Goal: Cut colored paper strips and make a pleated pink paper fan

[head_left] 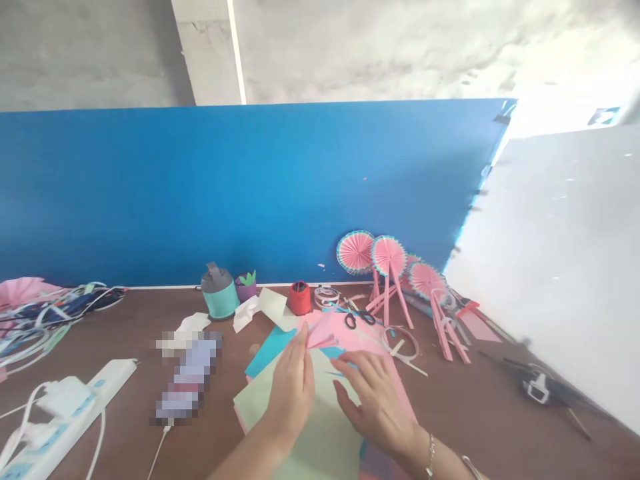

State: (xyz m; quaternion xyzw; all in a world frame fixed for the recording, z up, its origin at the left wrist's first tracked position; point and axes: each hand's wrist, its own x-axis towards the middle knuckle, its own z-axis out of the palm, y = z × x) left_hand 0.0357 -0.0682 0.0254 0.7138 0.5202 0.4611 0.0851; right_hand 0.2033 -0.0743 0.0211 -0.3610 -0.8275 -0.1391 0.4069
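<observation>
My left hand (291,383) has its fingers pressed together around the edge of a pleated piece of pink paper (323,330), which sticks out to the right of the fingertips. To its right, my right hand (369,393) hovers with fingers apart and bent, just over the sheets. A thin line shows by its fingertips, too small to name. Beneath both hands lies a pale green sheet (320,427) on top of pink and blue paper (265,357). Black-handled scissors (359,319) rest beyond the right hand.
Pink paper fans (389,257) on stick legs lean at the back right, near a roll of tape (400,343). A teal container (220,297) and a red object (300,299) stand at the back. A white power strip (75,427) and cables lie left; a blue partition (225,193) rises behind.
</observation>
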